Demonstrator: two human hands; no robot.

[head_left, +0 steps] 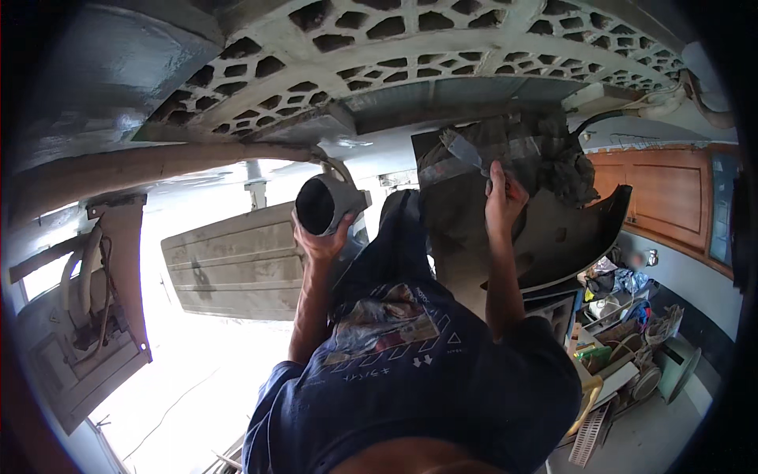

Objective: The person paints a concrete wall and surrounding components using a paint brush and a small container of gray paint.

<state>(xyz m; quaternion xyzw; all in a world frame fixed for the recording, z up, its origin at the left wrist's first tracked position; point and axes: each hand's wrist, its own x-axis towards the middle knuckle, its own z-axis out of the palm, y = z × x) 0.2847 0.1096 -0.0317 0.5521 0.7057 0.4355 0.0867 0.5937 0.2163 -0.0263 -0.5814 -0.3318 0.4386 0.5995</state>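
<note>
In front of me, left of the middle, my left hand (320,241) is wrapped round a grey, wide-mouthed container (344,197). The container is tilted, and its round mouth shows a dark inside; I cannot make out what it holds. My right hand (504,201) grips what looks like a flat paintbrush (464,150), its pale, ragged end pointing up and to the left. That end is in front of a dark, dusty panel (458,237) with a heap of dark crumpled material (568,170) near it. Whether the brush touches the panel, I cannot tell.
A ribbed, stained board (233,265) lies beyond my left forearm. Pierced blockwork (387,63) and a thick pipe (158,170) run across the far side. At right are a wooden cabinet (659,193) and a cluttered pile (624,347). A curved dark sheet (584,265) juts out.
</note>
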